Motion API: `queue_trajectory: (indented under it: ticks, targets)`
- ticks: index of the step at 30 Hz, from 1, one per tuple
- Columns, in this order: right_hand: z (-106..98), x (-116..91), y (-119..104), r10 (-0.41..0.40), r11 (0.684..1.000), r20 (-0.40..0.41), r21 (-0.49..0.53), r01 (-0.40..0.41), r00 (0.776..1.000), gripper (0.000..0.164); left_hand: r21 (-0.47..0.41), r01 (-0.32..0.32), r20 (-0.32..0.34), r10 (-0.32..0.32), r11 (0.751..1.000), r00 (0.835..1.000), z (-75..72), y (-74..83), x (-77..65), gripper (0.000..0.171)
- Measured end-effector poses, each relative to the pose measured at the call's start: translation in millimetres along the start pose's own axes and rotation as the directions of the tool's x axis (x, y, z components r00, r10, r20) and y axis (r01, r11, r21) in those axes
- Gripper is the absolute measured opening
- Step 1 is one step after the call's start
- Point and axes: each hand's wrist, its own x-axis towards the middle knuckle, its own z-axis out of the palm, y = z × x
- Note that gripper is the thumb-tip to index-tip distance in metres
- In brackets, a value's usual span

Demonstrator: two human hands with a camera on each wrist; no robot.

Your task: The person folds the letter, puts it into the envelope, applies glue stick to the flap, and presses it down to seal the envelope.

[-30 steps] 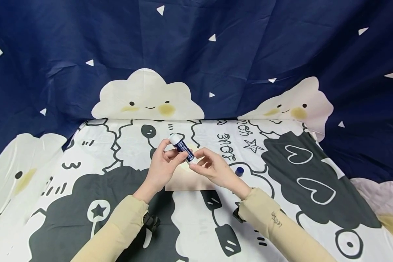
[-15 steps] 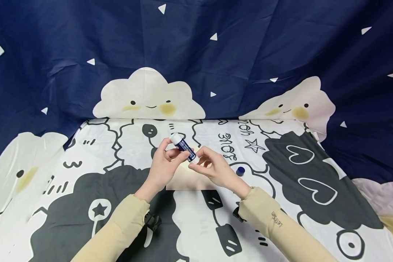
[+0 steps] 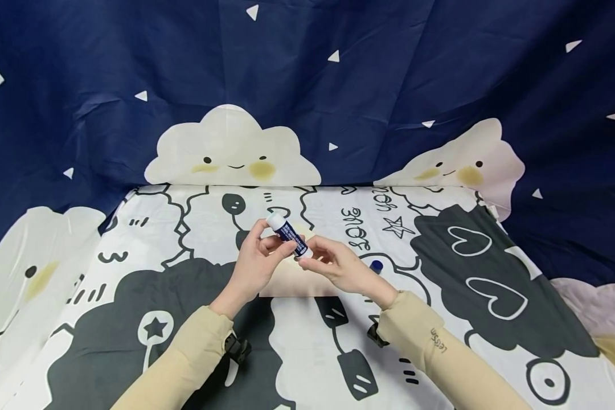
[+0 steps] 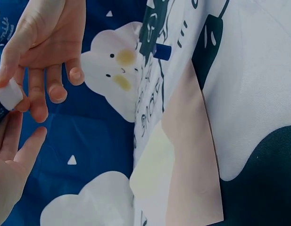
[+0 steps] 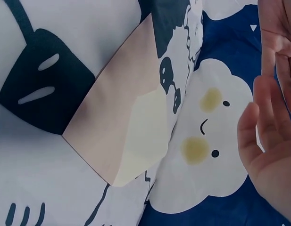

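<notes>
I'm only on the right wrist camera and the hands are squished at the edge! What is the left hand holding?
Observer: The left hand holds a dark blue tube with white ends, tilted in the head view.
Operator: Is the right hand touching it too?
Observer: Yes, the right hand pinches the tube's lower white end.
Operator: Is anything little lying outside my picture?
Observer: Yes, a small blue cylinder, maybe a cap, lies on the patterned cloth, right of the pink sheet in the head view.
</notes>
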Motion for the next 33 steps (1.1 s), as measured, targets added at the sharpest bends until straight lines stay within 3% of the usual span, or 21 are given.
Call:
queue_trajectory:
  ticks: [6,11,16,20,25,33]
  targets:
    - [-0.3,0.7,2.8,0.012,0.997,0.034,0.073,-0.014,0.999,0.023,0.019,-0.003,-0.001,0.003,1.0,1.0,1.1,1.7,-0.1,0.036]
    - [5.0,0.4,1.2,0.04,0.999,-0.058,0.02,-0.039,0.998,0.027,0.058,-0.017,-0.052,0.02,0.998,0.998,2.7,4.5,0.7,0.036]
    - [9.4,1.0,-2.1,-0.003,0.999,-0.172,-0.047,-0.005,0.985,0.032,0.091,0.013,-0.133,-0.001,0.996,0.991,3.6,6.9,0.8,0.036]
    - [11.0,2.1,-3.1,-0.018,0.997,-0.218,-0.072,0.002,0.976,0.028,0.09,0.033,-0.162,-0.019,0.995,0.987,3.7,6.1,0.7,0.036]
    - [10.7,1.6,-4.3,-0.015,0.994,-0.216,-0.105,-0.008,0.976,0.025,0.081,0.042,-0.161,-0.028,0.996,0.987,2.7,4.8,-0.2,0.035]
    - [7.7,1.4,-3.3,-0.006,0.995,-0.165,-0.096,-0.01,0.986,0.018,0.074,0.012,-0.107,-0.004,0.997,0.994,-0.6,2.4,-0.2,0.034]
